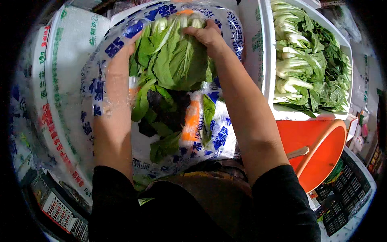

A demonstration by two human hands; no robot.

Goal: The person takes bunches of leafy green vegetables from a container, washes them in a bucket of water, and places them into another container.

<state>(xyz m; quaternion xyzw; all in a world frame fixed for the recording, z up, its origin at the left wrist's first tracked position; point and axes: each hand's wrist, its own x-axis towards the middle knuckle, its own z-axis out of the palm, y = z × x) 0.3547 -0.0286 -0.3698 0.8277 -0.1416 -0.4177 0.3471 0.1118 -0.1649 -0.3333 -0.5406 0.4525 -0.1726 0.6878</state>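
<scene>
Both my arms reach into a large clear plastic bag (98, 87) printed in blue. A bunch of leafy bok choy (181, 60) lies between my hands, stems away from me and leaves towards me. My right hand (207, 34) grips its right side, thumb over the white stems. At the bunch's left edge is my left hand (133, 44), partly hidden by the plastic and leaves; its fingers do not show. Loose green leaves (166, 146) and a dark gap lie below the bunch, beside an orange-printed part of the plastic.
On the right, a white foam box (267, 60) holds rows of bok choy (296, 63). An orange plastic bucket (329, 151) with a handle stands below it, above a black crate (344, 193). White foam boxes with printing (75, 36) stand at left, a dark crate (57, 211) at lower left.
</scene>
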